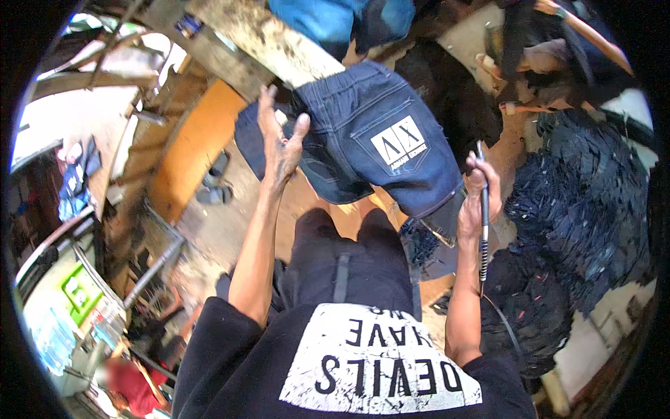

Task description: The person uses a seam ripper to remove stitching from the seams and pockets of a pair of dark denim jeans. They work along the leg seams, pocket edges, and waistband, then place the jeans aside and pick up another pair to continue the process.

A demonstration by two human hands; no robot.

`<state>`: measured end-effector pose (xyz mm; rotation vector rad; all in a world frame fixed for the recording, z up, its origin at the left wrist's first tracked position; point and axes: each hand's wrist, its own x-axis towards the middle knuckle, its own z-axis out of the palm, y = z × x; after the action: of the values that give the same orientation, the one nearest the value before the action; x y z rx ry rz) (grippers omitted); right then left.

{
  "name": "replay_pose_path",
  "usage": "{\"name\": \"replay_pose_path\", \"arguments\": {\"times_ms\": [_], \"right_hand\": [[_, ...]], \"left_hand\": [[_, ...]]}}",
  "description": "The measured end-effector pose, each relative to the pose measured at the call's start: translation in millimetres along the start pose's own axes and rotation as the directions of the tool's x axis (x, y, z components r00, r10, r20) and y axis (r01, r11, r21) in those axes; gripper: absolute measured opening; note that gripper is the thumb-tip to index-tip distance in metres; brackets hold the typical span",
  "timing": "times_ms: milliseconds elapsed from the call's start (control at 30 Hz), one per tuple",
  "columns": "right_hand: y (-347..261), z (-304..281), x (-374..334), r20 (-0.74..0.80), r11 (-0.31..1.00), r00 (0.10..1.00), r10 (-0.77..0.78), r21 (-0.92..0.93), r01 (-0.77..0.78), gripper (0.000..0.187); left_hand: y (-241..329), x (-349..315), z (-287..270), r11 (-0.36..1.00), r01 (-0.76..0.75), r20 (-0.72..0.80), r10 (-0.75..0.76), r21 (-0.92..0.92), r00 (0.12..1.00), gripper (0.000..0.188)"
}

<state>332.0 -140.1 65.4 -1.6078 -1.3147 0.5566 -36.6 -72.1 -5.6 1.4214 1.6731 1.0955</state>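
Observation:
Dark blue denim shorts are draped over the end of a worn wooden board, with a back pocket and a white printed patch facing up. My left hand is raised at the left side of the shorts, fingers and thumb spread, holding nothing I can see. Beyond the right edge of the shorts, my right hand grips a slim pen-shaped handpiece. Its tip points away from me, its near end is ribbed, and a thin cord trails from it past my forearm. The tip is apart from the denim.
A large heap of dark denim pieces lies at right, beside a dark bundle. Blue denim rests at the board's far end. Sandals and an orange panel are at left. Other people sit at far right and lower left.

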Motion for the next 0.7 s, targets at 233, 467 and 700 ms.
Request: {"name": "replay_pose_path", "arguments": {"times_ms": [233,467,700], "right_hand": [[17,-18,-36,-0.074,0.994,0.996,0.040,-0.096,-0.047,0.041],[69,-52,-56,-0.122,0.992,0.985,0.120,-0.012,-0.123,0.029],[167,-247,-46,-0.294,0.919,0.956,0.024,-0.369,-0.136,0.014]], "left_hand": [[-20,35,-22,0.970,0.242,0.340,-0.223,-0.012,0.914,0.080],[32,0,-53,0.826,-0.487,0.279,0.415,0.283,0.866,0.042],[113,-117,131,0.778,-0.569,0.250,0.514,0.266,0.820,0.034]]}}
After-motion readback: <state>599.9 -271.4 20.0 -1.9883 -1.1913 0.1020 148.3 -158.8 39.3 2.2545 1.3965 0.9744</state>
